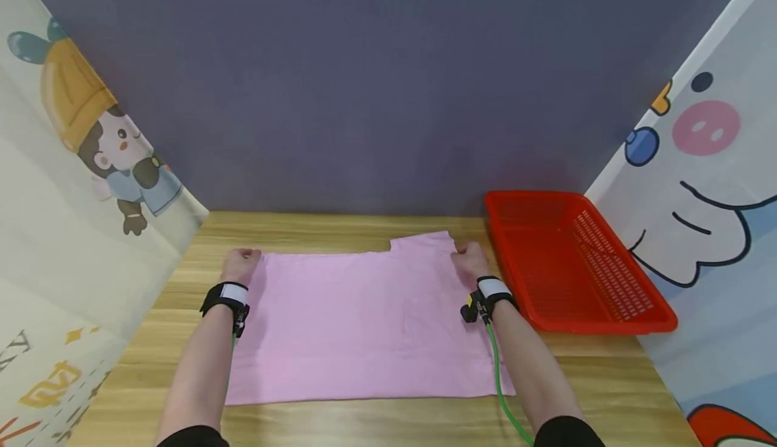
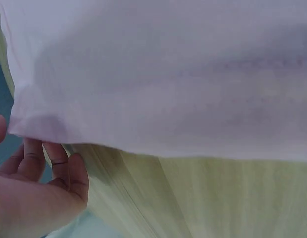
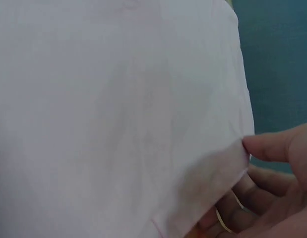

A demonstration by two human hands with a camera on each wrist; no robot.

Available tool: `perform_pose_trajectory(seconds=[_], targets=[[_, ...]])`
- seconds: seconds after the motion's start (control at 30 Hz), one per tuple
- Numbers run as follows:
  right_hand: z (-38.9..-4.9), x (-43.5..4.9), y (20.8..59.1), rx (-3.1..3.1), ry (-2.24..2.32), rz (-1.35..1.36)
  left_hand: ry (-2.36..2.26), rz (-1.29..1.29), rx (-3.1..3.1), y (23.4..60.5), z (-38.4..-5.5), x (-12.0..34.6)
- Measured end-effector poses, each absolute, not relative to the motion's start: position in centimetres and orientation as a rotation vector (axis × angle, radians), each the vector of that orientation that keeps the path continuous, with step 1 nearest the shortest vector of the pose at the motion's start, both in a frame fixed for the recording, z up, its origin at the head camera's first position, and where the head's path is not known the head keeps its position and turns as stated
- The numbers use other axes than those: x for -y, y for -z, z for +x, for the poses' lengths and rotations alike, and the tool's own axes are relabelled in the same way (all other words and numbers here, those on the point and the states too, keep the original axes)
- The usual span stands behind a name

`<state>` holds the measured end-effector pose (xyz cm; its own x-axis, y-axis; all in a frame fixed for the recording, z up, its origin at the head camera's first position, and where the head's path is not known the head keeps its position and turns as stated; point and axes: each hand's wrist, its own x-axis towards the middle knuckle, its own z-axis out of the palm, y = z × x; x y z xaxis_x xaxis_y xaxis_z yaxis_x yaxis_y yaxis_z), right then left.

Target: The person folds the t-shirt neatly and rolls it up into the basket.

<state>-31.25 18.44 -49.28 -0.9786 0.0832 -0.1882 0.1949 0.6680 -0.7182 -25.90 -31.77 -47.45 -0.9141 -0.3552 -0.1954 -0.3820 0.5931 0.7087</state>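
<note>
A pink cloth lies spread flat on the wooden table, nearly rectangular, with a short section sticking out past its far edge toward the right. At its far left corner is my left hand. In the left wrist view the fingers reach under the corner, fingertips hidden, and the thumb shows just off the cloth. My right hand pinches the cloth's edge near the far right corner. The right wrist view shows the thumb on top of that edge and the other fingers beneath.
Right of the cloth stands a red plastic basket with perforated sides. A grey-blue panel rises behind the table, and printed cartoon sheets flank both sides. A green cable runs from the right wrist camera across the cloth's near right corner.
</note>
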Motion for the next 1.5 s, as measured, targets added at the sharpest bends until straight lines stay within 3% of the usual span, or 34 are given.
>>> perform_pose_trajectory(seconds=[0.3, 0.67, 0.97, 1.5], targets=[[-31.8, -18.8, 48.8, -2.633, 1.256, 0.218, -1.144, -0.667, -2.936, 47.2, -25.9, 32.4], [-31.9, -19.2, 48.5, -2.631, 1.160, 0.171, -1.002, -0.212, -2.884, 45.6, -25.0, 34.0], [-31.6, -19.2, 47.9, -2.841, 1.017, 0.108, -0.859, -0.196, -3.099, 45.6, -25.0, 34.2], [-30.9, -19.1, 47.2, -2.871, 1.068, 0.199, -0.940, -0.318, -2.970, 44.9, -25.3, 34.2]])
